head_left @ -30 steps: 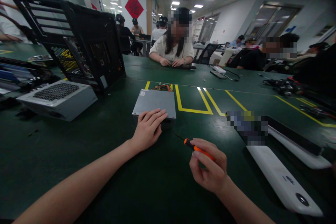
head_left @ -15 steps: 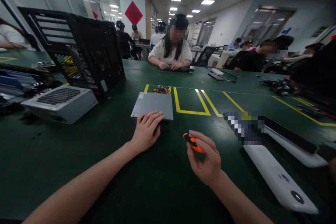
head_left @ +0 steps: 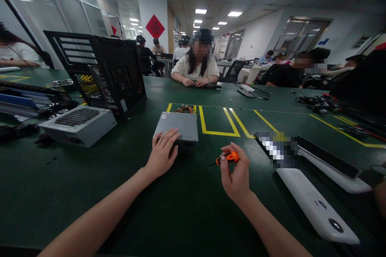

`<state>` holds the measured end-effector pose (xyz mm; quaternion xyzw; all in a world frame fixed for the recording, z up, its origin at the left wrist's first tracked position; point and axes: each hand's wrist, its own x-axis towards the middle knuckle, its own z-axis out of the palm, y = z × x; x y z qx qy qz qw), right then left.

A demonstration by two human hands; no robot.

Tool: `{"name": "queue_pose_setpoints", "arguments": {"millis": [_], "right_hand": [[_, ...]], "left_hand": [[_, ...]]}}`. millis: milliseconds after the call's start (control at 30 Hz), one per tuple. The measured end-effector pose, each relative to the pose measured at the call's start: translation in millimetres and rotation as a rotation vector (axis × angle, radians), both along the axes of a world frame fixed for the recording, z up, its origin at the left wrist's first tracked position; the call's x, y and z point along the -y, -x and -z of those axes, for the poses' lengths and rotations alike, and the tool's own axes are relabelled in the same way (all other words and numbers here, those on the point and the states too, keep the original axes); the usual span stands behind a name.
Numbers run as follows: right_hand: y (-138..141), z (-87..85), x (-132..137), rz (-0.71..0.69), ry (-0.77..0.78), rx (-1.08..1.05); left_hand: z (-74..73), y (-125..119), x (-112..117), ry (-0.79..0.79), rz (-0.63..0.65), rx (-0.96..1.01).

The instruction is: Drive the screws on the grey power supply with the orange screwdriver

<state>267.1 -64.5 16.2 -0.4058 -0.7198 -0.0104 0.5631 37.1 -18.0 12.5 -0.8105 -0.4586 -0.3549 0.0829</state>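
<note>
Grey box (head_left: 185,122): left hand (head_left: 163,152) spread over near edge; right hand (head_left: 238,174) pinching screwdriver (head_left: 232,156); tabletop (head_left: 196,184) between.

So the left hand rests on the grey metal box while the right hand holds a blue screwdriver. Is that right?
Not quite: the screwdriver is orange and black, not blue, as the head view shows. The rest is right: the left hand rests on the grey metal box and the right hand holds the screwdriver.

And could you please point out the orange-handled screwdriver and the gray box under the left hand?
Orange-handled screwdriver (head_left: 232,156): head view, on the handle.
Gray box (head_left: 186,126): head view, on the uncovered top face.
</note>
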Motion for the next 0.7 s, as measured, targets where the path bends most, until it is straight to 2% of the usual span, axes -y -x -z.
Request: {"name": "queue_pose_setpoints", "arguments": {"millis": [100,167,233,367,433,533,700], "right_hand": [[1.3,0.2,-2.1,-0.039,0.113,-0.135],[4.0,0.1,-4.8,-0.077,0.204,-0.256],[7.7,0.3,-9.0,-0.100,0.320,-0.396],[17.1,2.7,-20.9,-0.116,0.688,-0.666],[22.6,4.8,-28.7,-0.144,0.812,-0.698],[32.7,7.4,-44.1,-0.183,0.918,-0.685],[52.9,5.6,-70.7,-0.219,1.018,-0.698]], "left_hand": [[0.9,10.2,-1.9,0.009,-0.104,0.164],[2.6,17.1,-5.9,0.073,-0.146,0.321],[4.9,22.6,-10.9,0.175,-0.141,0.479],[8.2,27.9,-18.2,0.363,-0.101,0.671],[8.5,29.1,-19.3,0.398,-0.098,0.709],[7.5,30.9,-19.4,0.425,-0.102,0.754],[3.2,30.8,-15.9,0.458,-0.101,0.831]]}}
